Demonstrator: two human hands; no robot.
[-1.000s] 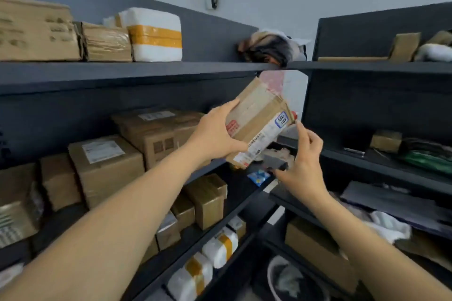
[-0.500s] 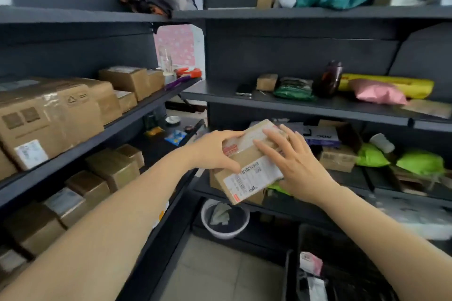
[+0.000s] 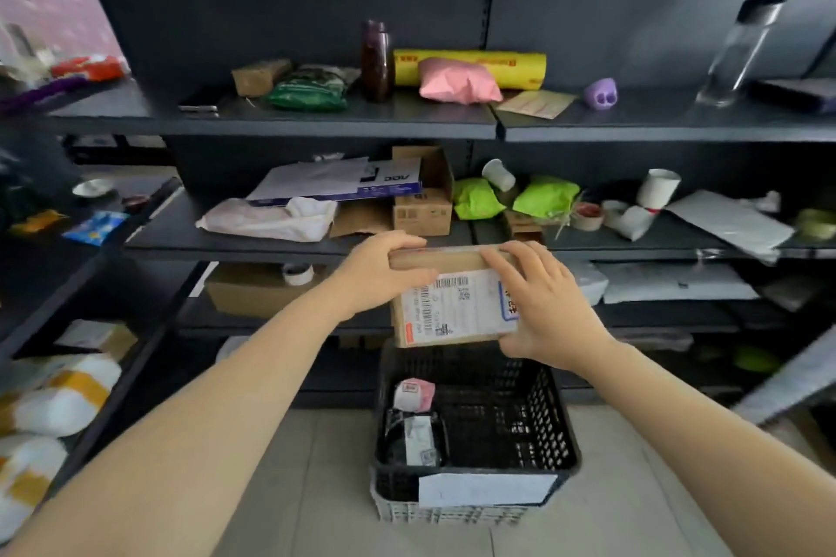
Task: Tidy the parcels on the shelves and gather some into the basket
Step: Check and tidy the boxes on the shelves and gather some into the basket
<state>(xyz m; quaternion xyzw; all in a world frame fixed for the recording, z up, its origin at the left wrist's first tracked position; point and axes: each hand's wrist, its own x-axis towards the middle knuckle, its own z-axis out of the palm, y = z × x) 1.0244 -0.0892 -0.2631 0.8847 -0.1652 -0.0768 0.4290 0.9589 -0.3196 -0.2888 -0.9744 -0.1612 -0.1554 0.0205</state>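
Observation:
I hold a small brown cardboard parcel with a white shipping label between both hands, in the air above the far end of a black plastic basket on the floor. My left hand grips the parcel's upper left corner, fingers curled over its top edge. My right hand holds its right side, fingers on top and thumb underneath. In the basket lie a small pink-white packet and a black bagged parcel.
Dark shelves stand ahead, cluttered with bags, boxes, cups and a bottle. White foam parcels with yellow tape fill the left shelf unit. Pale tiled floor surrounds the basket.
The view swung right from the left shelves to the front shelves and down. Both hands carried the parcel lower, over the basket, and the label now faces up.

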